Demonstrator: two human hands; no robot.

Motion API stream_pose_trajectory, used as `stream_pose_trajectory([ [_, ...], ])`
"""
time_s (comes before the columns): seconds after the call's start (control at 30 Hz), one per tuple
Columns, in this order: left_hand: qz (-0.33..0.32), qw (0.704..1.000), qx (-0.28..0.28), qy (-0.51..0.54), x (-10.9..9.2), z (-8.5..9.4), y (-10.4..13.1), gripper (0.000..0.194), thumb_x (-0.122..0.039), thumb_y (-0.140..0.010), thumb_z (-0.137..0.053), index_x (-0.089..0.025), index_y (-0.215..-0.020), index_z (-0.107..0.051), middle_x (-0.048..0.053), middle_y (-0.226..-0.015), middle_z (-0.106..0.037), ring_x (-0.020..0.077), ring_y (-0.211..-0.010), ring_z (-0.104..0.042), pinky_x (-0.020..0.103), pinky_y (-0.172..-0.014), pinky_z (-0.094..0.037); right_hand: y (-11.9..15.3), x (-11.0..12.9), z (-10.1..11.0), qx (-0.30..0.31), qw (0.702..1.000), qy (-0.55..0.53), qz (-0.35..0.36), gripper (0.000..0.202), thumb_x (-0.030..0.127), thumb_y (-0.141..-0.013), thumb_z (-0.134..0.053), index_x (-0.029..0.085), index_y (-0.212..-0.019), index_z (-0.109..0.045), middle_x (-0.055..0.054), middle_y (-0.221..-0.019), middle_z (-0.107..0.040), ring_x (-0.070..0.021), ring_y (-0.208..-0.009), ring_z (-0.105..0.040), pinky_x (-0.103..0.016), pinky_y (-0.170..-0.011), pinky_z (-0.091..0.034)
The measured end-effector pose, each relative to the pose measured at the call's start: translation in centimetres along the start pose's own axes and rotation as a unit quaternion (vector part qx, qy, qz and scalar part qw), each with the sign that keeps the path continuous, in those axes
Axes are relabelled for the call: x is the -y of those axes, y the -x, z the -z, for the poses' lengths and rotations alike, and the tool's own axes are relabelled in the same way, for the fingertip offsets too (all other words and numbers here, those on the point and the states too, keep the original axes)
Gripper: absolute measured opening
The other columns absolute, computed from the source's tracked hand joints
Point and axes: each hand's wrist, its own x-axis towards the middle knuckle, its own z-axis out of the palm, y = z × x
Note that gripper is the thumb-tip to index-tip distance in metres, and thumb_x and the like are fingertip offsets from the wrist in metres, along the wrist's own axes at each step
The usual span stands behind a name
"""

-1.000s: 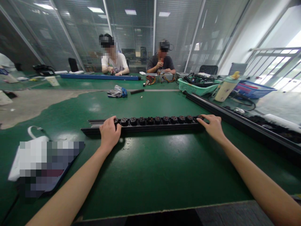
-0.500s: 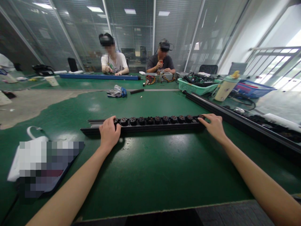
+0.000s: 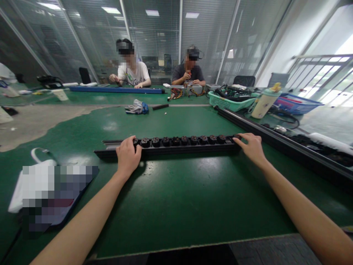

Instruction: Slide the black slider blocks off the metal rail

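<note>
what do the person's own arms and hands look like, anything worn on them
The left hand and right hand are bare, without gloves. Both forearms are slim and uncovered where they show, with no sleeve, watch or bracelet visible.

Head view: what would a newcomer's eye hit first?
The black rail at centre, with its row of round parts: left hand at the row's left end, right hand at the other. Then, farther back, the blue bar left of centre and the turquoise basket right of centre.
</note>
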Motion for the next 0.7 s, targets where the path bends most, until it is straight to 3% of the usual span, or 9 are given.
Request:
stream_pose_trajectory([
  [0.7, 0.004, 1.0, 0.003, -0.003, -0.2, 0.1, 0.0, 0.052, -0.031, -0.099, -0.042, -0.009, -0.142, -0.059, 0.025, -0.148, -0.065, 0.0386, -0.143, -0.057, 0.055, -0.118, -0.042, -0.5, -1.1, 0.6, 0.027, 0.999, 0.006, -0.016, 0.063, 0.071, -0.1, -0.047, 0.02, -0.111, -0.082, -0.019, -0.12, -0.078, -0.0371, -0.117, -0.067, -0.057, -0.106, -0.042],
])
